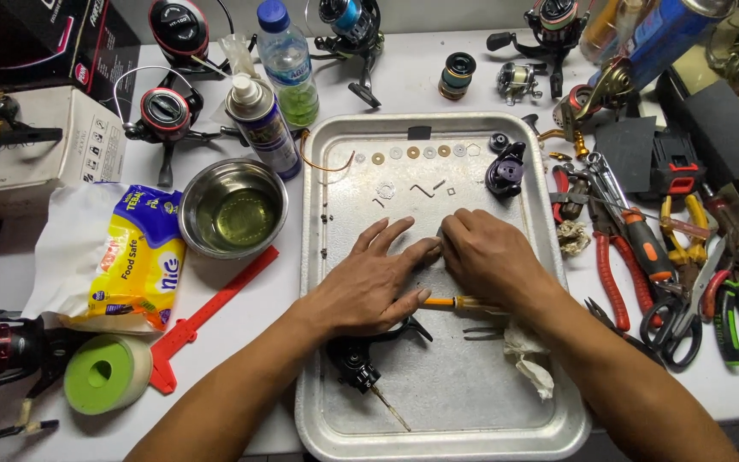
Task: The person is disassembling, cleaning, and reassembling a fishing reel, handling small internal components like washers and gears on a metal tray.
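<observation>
Well left of our fingers stands a steel bowl [233, 208] of yellowish liquid, with a yellow tissue pack [134, 261] and a red caliper [207, 318] beside it. Our left hand [374, 278] lies palm down on the metal tray [335, 162], its fingers [387, 233] spread wide and flat, holding nothing we can see. Below its wrist a black reel part [354, 359] rests on the tray. Our right hand [489, 257] touches the left at the fingertips; its fingers [458, 229] are curled and drawn close, pressed to the tray, and we cannot tell what, if anything, they pinch. A yellow-handled screwdriver [455, 303] lies just under both palms. Beyond the fingertips sits a row of small washers [412, 152]; right of the fingers, off the tray, lie red-handled pliers [613, 274].
</observation>
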